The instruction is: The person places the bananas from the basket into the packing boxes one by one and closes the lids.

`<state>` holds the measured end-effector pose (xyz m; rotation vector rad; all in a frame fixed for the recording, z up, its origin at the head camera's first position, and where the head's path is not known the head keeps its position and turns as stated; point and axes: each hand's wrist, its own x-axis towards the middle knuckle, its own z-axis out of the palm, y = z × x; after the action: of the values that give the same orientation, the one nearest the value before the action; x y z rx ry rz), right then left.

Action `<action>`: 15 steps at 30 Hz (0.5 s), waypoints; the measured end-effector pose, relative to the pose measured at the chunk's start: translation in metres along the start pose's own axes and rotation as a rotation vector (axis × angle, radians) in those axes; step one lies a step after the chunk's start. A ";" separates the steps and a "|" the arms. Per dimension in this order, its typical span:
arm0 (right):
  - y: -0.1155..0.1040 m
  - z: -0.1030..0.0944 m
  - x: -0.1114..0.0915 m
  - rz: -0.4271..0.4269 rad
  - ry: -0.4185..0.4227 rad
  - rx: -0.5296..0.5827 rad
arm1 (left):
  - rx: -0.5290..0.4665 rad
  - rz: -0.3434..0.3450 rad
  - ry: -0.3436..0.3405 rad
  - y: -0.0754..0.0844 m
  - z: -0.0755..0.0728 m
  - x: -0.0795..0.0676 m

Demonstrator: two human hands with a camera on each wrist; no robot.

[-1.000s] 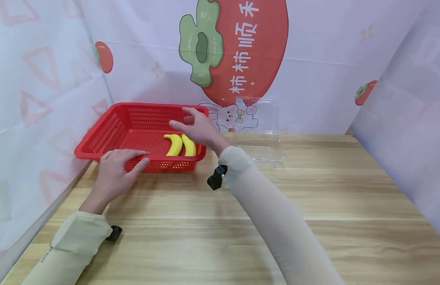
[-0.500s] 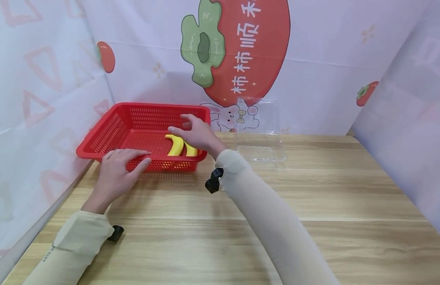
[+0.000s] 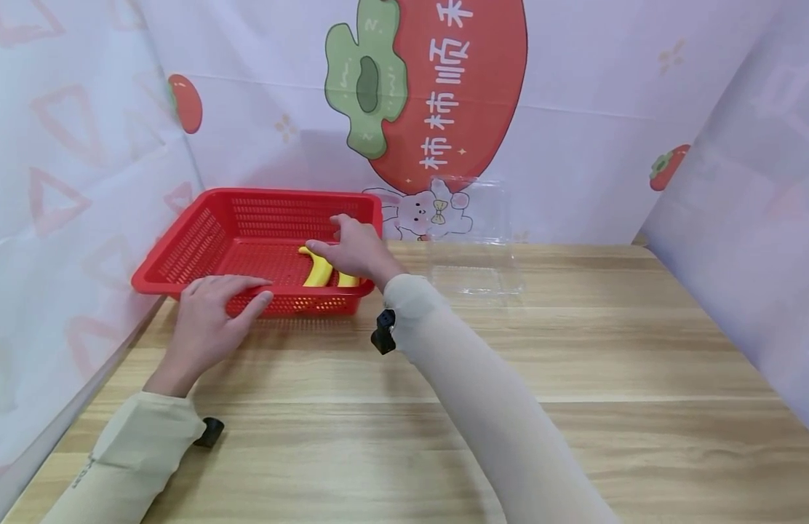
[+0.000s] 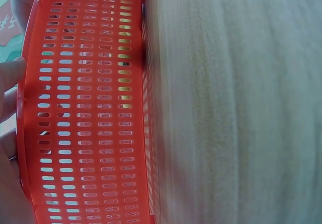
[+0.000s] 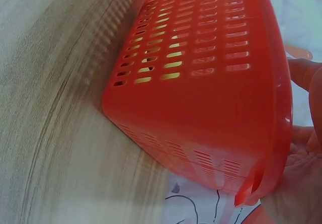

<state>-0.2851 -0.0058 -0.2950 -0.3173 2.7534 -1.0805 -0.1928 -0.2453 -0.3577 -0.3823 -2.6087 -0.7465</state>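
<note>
A red plastic basket (image 3: 182, 255) with slotted walls stands at the back left. Inside its right end lie two yellow bananas, the left banana (image 3: 319, 271) in fuller view and the right banana (image 3: 348, 280) mostly covered by my right hand (image 3: 357, 251). That hand reaches over the right end of the basket, thumb and index finger spread apart, nothing visible between them. My left hand (image 3: 211, 313) is at the front rim, its index finger along the rim and its thumb tip right at it. In the left wrist view its other fingers are partly hidden behind the rim.
A clear plastic box (image 3: 473, 266) with a raised lid stands right of the basket, against the printed back sheet (image 3: 575, 145). Wood-grain tabletop (image 3: 575, 349) extends in front and to the right. A white side sheet (image 3: 70, 218) closes off the left.
My right hand has moved slightly down and left over the bananas, covering more of the right one. The left hand stays at the front rim.
</note>
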 end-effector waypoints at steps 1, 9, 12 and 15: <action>0.000 0.001 0.001 0.001 0.002 -0.012 | -0.002 -0.001 0.000 0.000 0.000 0.000; 0.001 0.002 0.004 -0.010 -0.007 -0.077 | -0.007 0.001 0.003 0.001 0.000 0.000; 0.000 0.001 0.006 -0.023 -0.024 -0.128 | -0.008 0.000 0.006 0.000 0.001 0.000; 0.000 0.001 0.007 -0.033 -0.045 -0.171 | -0.011 -0.007 0.003 -0.001 0.001 0.000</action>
<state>-0.2914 -0.0081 -0.2966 -0.4057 2.8155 -0.8349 -0.1932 -0.2453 -0.3593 -0.3753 -2.6056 -0.7629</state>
